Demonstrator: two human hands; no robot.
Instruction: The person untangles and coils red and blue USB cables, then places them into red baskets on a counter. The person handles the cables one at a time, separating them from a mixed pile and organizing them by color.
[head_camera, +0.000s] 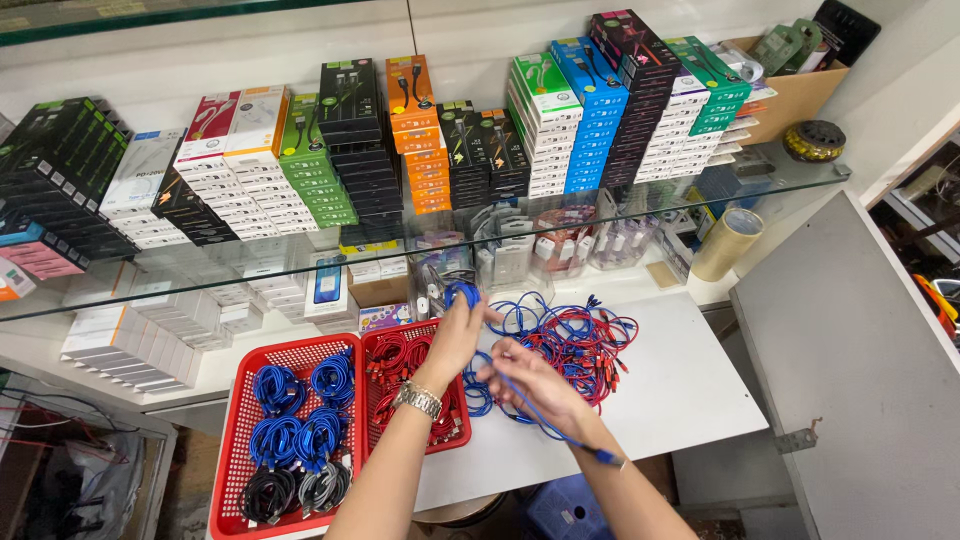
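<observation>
Below: two hands (490, 355) on blue cable (530, 415); two red baskets (250, 440).

White desk (690, 390) with baskets and cables
Two red baskets (300, 360) sit left of the tangled red and blue cable pile (575, 345).

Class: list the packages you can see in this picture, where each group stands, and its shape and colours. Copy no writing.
Flat rectangular cable boxes: stacked in rows on the glass shelf; black, white, green, orange, blue.
White slim boxes: piled below the shelf, left.
Brown cardboard carton: shelf's right end, open.
</observation>
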